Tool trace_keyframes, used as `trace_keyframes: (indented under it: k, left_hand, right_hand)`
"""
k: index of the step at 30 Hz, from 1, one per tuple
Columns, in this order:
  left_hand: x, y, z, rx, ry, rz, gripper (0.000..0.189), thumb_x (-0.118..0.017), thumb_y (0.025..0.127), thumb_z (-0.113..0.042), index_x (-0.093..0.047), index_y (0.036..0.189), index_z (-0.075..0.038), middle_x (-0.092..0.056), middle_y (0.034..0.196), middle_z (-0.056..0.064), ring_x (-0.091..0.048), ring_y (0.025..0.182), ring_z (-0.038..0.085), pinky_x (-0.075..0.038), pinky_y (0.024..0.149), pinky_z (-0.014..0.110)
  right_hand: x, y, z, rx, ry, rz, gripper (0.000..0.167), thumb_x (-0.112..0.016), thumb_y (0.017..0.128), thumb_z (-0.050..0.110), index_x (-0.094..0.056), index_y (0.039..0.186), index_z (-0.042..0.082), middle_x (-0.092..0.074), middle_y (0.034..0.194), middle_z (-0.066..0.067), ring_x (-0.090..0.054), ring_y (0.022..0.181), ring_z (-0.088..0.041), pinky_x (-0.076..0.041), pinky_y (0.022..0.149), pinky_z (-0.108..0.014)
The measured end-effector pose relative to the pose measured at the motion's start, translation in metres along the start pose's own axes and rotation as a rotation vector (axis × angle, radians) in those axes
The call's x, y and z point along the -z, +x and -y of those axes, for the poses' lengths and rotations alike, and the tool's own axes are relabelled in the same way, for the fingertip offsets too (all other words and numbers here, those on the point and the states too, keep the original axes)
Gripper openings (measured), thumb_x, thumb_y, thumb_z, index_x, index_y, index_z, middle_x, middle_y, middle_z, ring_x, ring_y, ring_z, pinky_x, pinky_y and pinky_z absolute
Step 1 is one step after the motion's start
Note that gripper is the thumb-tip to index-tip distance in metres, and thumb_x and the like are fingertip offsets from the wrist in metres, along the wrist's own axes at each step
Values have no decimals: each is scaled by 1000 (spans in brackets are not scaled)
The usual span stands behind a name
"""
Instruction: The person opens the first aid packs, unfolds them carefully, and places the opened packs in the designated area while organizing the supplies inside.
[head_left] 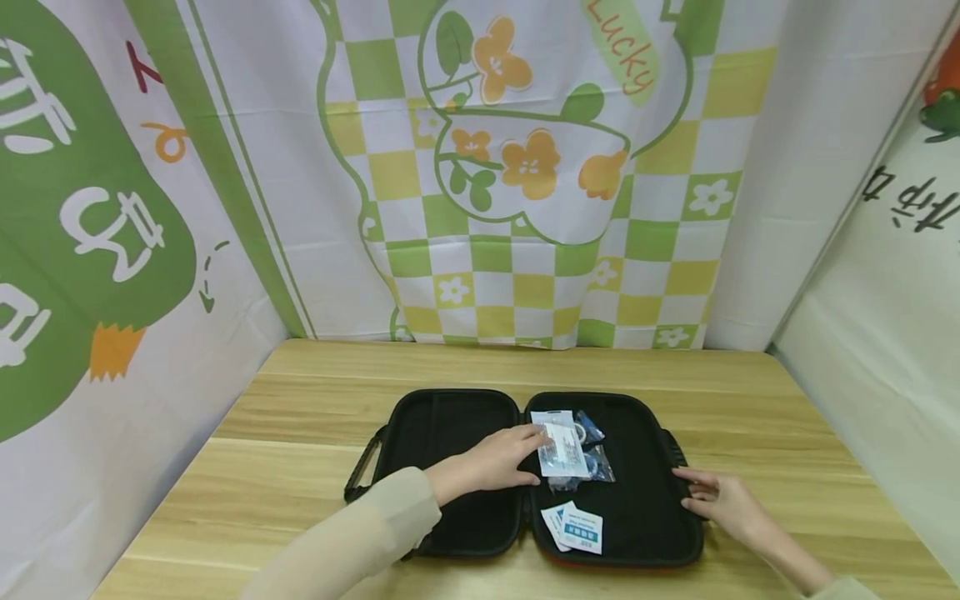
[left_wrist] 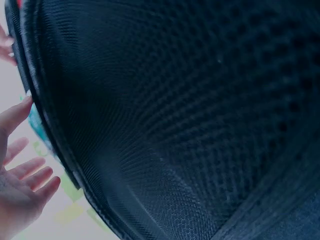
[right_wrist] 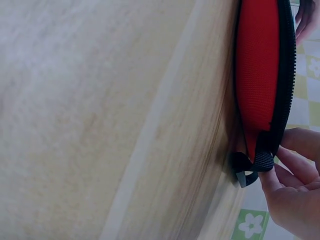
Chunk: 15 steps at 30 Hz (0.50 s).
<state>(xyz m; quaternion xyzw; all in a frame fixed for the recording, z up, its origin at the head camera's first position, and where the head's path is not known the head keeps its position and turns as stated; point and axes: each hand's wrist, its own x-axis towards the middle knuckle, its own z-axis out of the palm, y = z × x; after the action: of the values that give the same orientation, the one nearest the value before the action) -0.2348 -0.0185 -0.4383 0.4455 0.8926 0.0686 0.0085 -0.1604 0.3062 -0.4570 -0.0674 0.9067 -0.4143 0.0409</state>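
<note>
A black-lined case (head_left: 637,525) lies unfolded on the table, its two halves side by side; the outside is red in the right wrist view. My left hand (head_left: 498,458) reaches across the middle, fingers extended, fingertips at the edge of a clear packet with a white label (head_left: 564,454). Spread fingers show on the left hand (left_wrist: 25,185) in the left wrist view, where the case's dark mesh fills most of the picture. At the right rim, my right hand (head_left: 723,504) holds the edge of the case, close to a black strap loop (right_wrist: 262,157).
Blue items in clear bags (head_left: 596,462) lie partly under the labelled packet. Small white-and-blue sachets (head_left: 581,529) sit near the front of the right half. A black handle (head_left: 363,467) sticks out on the left. Printed curtains (head_left: 525,292) stand behind the wooden table (head_left: 300,417).
</note>
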Motion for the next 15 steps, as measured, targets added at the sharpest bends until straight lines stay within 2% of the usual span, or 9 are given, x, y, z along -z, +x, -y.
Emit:
trace_keyframes:
  k: [5, 8, 12, 15]
  left_hand:
    - [-3, 4, -3, -33, 71, 1, 50, -61, 82, -33, -48, 126, -14, -44, 131, 9, -42, 119, 18, -37, 96, 27]
    - [-5, 5, -4, -32, 99, 3, 46, -61, 83, -31, -50, 125, -16, -45, 130, 8, -43, 118, 17, -37, 96, 26]
    - [-7, 8, -3, -32, 110, -17, 39, -59, 85, -27, -53, 122, -17, -49, 127, 6, -46, 115, 16, -39, 94, 25]
    - [-7, 10, -1, -49, 97, -57, 32, -58, 86, -25, -57, 117, -18, -53, 122, 4, -49, 111, 14, -40, 92, 24]
  right_hand:
    - [1, -1, 1, -12, 1, 8, 44, -65, 76, 1, -50, 114, -15, -50, 113, -34, -57, 91, -34, -51, 67, -27]
    - [1, -2, 3, -16, 5, 19, 44, -64, 76, 1, -50, 115, -14, -49, 114, -34, -56, 93, -37, -51, 67, -27]
    - [1, -1, 3, -16, 3, 14, 44, -65, 75, 2, -51, 115, -14, -51, 113, -33, -57, 91, -35, -51, 67, -26]
    - [2, -1, 2, -9, -4, 13, 45, -65, 76, 2, -50, 115, -15, -51, 112, -33, -57, 91, -34, -51, 67, -27]
